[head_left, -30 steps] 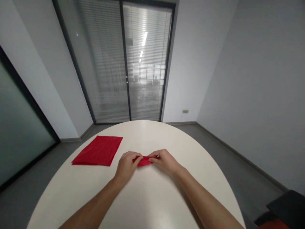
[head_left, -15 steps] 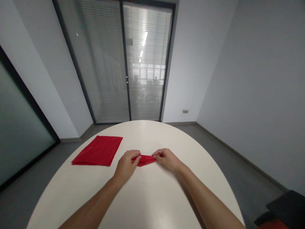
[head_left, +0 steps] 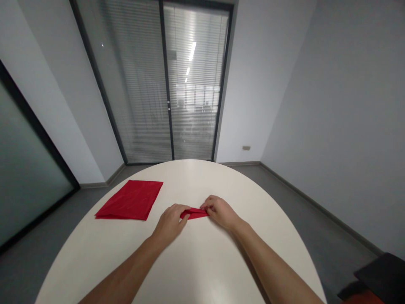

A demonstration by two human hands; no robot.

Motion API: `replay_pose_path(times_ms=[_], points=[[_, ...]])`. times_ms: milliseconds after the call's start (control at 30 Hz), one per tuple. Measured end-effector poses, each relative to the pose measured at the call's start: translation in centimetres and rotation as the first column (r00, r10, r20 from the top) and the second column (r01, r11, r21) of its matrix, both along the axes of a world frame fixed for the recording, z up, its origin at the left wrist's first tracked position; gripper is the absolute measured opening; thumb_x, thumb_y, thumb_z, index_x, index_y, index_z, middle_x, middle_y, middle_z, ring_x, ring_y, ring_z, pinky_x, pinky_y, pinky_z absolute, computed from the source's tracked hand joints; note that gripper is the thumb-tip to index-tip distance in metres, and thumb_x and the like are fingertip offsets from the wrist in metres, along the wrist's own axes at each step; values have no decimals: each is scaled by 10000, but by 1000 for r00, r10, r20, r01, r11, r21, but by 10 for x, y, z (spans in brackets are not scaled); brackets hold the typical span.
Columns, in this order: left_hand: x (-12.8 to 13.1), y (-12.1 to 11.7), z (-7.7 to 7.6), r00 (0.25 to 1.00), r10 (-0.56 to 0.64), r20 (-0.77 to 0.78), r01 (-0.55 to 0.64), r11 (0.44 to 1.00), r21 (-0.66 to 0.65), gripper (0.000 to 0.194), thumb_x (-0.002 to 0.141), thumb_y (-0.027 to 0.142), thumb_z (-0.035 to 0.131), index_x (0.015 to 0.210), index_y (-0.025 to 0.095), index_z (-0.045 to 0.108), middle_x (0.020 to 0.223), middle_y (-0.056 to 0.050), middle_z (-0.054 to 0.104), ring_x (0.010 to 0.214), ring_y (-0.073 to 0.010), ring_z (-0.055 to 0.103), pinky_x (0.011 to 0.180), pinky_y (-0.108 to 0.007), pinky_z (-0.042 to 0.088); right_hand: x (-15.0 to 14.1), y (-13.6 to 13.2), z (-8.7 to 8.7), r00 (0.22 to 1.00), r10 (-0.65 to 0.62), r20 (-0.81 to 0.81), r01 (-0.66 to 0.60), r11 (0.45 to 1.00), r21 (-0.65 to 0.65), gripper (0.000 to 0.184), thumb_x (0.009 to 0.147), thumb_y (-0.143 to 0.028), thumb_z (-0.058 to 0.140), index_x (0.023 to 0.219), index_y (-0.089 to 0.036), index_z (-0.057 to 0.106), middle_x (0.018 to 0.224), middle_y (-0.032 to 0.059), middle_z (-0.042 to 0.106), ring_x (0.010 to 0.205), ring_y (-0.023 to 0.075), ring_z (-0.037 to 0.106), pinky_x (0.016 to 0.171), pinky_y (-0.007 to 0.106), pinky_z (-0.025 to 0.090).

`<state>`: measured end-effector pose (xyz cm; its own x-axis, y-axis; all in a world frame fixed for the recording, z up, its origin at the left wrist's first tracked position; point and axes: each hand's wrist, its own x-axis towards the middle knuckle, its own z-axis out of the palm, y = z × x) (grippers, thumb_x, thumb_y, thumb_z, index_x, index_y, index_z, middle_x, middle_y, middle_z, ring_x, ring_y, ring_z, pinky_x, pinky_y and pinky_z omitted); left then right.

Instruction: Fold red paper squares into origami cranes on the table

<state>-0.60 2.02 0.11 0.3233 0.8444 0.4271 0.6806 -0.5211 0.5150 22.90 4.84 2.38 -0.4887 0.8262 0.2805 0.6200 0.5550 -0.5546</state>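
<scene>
A small folded piece of red cloth [head_left: 195, 214] lies between my two hands, low over the middle of the table. My left hand [head_left: 171, 220] is closed on its left end, thumb in front and fingers along the back edge. With thumb and fingertips, my right hand [head_left: 219, 212] pinches the right end. The cloth forms a narrow strip with a fold showing along it; its ends are hidden under my fingers. To the left, a larger folded red cloth [head_left: 129, 200] lies flat, apart from both hands.
The round cream table [head_left: 190, 266] carries both cloths. Beyond it stands a glass partition with blinds [head_left: 196, 126]. A plain wall [head_left: 341, 126] runs along the right. At the lower right corner is a black object [head_left: 382, 274] with some orange beneath it.
My left hand has shifted slightly right and toward me, its fingers now farther over the cloth. The strip looks narrower between my hands. My right fingers have changed position slightly; the larger cloth is unmoved.
</scene>
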Motion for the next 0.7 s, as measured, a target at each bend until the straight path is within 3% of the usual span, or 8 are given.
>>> replay_pose_path(times_ms=[100,200,333,567,700], points=[[0,0,0,1000,-7,0,7,1000,-4,262,881,165,564,1090,241,702,1057,-58,731,997,-236,651,909,-382,502,-4,-5,4,995,90,33,-91,995,51,391,829,-6,488,1018,-211,762,975,49,707,950,182,609,880,285,454],[-1,0,-1,1000,-10,1,10,1000,-14,257,886,165,555,1083,238,703,1044,-65,723,985,-232,649,902,-377,504,-9,-12,7,990,117,74,-123,988,89,285,907,-122,530,1080,-206,741,982,57,714,955,191,607,883,294,450],[-3,0,-1,1000,1,11,-1,1000,-26,241,888,180,558,1073,229,704,1022,-78,716,967,-230,651,889,-363,510,-17,-16,6,987,80,142,-96,989,109,216,944,-226,561,1059,-195,742,971,69,714,936,189,618,861,289,446],[-1,0,0,1000,5,12,-5,1000,-25,212,872,186,590,1044,239,702,1011,-62,715,951,-226,650,859,-348,513,-31,-16,1,972,-65,224,25,984,178,146,936,-240,590,966,-206,730,913,55,701,880,190,616,798,286,430],[-1,1,-2,1000,-5,-6,5,1000,-10,203,863,190,619,1042,247,697,1016,-48,721,948,-227,647,856,-350,506,-33,-15,0,973,-38,229,-5,983,186,137,935,-190,575,998,-206,695,942,48,697,899,179,613,788,268,424]])
